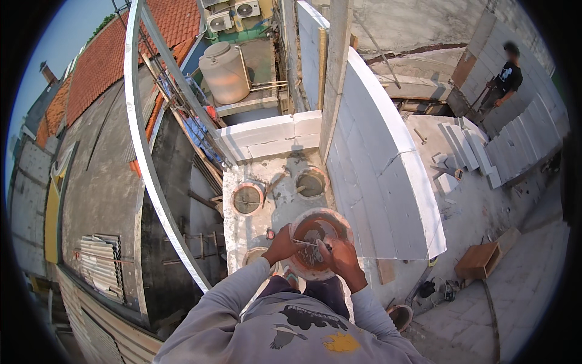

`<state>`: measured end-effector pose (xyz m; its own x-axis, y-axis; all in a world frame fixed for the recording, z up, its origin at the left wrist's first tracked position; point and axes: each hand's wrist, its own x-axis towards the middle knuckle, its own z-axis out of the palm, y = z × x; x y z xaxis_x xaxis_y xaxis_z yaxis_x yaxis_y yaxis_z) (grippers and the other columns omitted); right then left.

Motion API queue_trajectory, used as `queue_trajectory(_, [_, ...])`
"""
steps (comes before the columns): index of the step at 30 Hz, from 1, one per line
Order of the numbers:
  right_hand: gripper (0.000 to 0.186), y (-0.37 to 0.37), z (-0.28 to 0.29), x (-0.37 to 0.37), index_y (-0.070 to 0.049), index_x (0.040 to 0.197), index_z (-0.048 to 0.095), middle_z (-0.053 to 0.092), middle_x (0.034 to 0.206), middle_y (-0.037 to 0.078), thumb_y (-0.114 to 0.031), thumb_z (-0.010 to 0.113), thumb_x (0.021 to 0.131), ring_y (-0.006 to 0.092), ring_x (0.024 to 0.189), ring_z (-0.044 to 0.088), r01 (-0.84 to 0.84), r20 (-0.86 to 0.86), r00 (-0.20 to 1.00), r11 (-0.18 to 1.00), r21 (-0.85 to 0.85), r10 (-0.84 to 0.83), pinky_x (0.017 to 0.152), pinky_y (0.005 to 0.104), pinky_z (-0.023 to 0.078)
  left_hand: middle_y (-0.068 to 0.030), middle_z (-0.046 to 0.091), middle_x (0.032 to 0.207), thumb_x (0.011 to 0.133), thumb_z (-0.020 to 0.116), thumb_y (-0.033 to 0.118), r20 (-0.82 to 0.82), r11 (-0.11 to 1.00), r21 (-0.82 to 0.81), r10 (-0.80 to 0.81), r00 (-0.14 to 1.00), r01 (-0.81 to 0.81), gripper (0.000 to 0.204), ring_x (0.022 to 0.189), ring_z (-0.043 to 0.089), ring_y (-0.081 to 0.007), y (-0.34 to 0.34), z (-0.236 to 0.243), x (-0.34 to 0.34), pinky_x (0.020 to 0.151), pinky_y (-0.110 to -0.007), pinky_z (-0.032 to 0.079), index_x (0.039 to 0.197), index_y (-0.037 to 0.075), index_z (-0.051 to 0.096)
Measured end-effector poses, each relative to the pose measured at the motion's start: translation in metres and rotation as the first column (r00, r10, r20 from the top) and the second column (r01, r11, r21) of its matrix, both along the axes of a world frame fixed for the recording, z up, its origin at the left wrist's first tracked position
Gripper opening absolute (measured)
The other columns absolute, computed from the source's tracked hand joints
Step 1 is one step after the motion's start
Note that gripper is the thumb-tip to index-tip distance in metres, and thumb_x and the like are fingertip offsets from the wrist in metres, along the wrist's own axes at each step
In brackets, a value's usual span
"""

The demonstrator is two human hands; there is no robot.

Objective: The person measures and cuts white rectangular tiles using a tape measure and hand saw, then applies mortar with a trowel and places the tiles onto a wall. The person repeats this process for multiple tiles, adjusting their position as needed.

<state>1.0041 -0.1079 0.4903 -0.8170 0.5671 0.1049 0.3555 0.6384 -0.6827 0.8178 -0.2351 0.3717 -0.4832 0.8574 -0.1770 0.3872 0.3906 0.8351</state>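
Seen from your head camera, you are gripping the near-left rim of the bucket with your left hand, fingers closed on its edge, while your right hand, just right of the bucket's middle, is wrapped around a trowel lying across the grey mortar inside. You appear to be mixing or scooping mortar, with the bucket resting on the concrete ledge just left of the white block wall. The next move is likely calling for a loaded trowel lifted out level while your left hand steadies the bucket.

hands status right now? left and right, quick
Left hand: closed on the rim of the round orange mortar-smeared bucket.
Right hand: closed around a thin metal tool inside the bucket.
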Motion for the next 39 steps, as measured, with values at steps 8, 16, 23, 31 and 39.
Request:
queue_trajectory(8, [0.03, 0.093, 0.103, -0.137, -0.005, 0.082, 0.063, 0.063, 0.072, 0.017, -0.031, 0.07, 0.094, 0.0388, 0.071, 0.064, -0.208, -0.202, 0.947, 0.957, 0.204, 0.249, 0.066, 0.0478, 0.05, -0.0214, 0.072, 0.113, 0.087, 0.079, 0.032, 0.177, 0.847, 0.087, 0.504, 0.845, -0.524, 0.057, 0.1, 0.071, -0.0295, 0.045, 0.091, -0.069, 0.088, -0.04, 0.054, 0.123, -0.008, 0.062])
queue_trajectory(16, [0.029, 0.161, 0.084, -0.246, -0.001, 0.104, 0.07, 0.067, 0.094, 0.019, -0.028, 0.071, 0.092, 0.0381, 0.092, 0.065, -0.045, -0.469, 0.853, 0.928, 0.37, 0.228, 0.084, 0.0465, 0.052, -0.0073, 0.068, 0.085, 0.095, 0.066, 0.014, 0.519, 0.698, 0.18, 0.531, 0.67, -0.693, 0.019, 0.07, 0.061, -0.0134, 0.101, 0.08, -0.12, 0.065, -0.03, 0.048, 0.105, -0.002, 0.066])
queue_trajectory(23, [0.026, 0.172, 0.01, -0.271, 0.003, 0.116, 0.067, 0.063, 0.118, 0.023, -0.012, 0.061, 0.096, 0.0342, 0.11, 0.063, 0.074, -0.33, 0.937, 0.988, -0.134, -0.115, 0.096, 0.044, 0.05, -0.0036, 0.065, 0.08, 0.093, 0.063, 0.007, 0.529, 0.638, 0.146, 0.595, 0.605, -0.756, 0.01, 0.068, 0.055, -0.0099, 0.127, 0.021, -0.184, 0.06, -0.03, 0.044, 0.1, 0.0, 0.063])
queue_trajectory(31, [0.029, 0.211, -0.194, -0.376, 0.001, 0.127, 0.06, 0.066, 0.119, 0.012, -0.017, 0.054, 0.105, 0.0239, 0.108, 0.068, 0.187, 0.124, 0.842, 0.068, -0.98, -0.526, 0.094, 0.0366, 0.055, -0.007, 0.066, 0.088, 0.091, 0.063, 0.003, 0.354, 0.785, 0.113, 0.541, 0.763, -0.609, 0.017, 0.078, 0.061, -0.0131, 0.201, -0.011, -0.279, 0.069, -0.031, 0.05, 0.107, -0.004, 0.061])
queue_trajectory(39, [0.019, 0.25, -0.296, -0.5, -0.003, 0.119, 0.057, 0.065, 0.105, 0.012, -0.015, 0.053, 0.106, 0.0264, 0.095, 0.067, 0.337, 0.466, 0.538, -0.328, -0.882, -0.702, 0.091, 0.0387, 0.058, -0.009, 0.064, 0.082, 0.086, 0.067, 0.004, 0.338, 0.852, -0.13, 0.519, 0.785, -0.508, 0.016, 0.073, 0.059, -0.0149, 0.266, -0.053, -0.416, 0.067, -0.036, 0.049, 0.1, -0.002, 0.061])
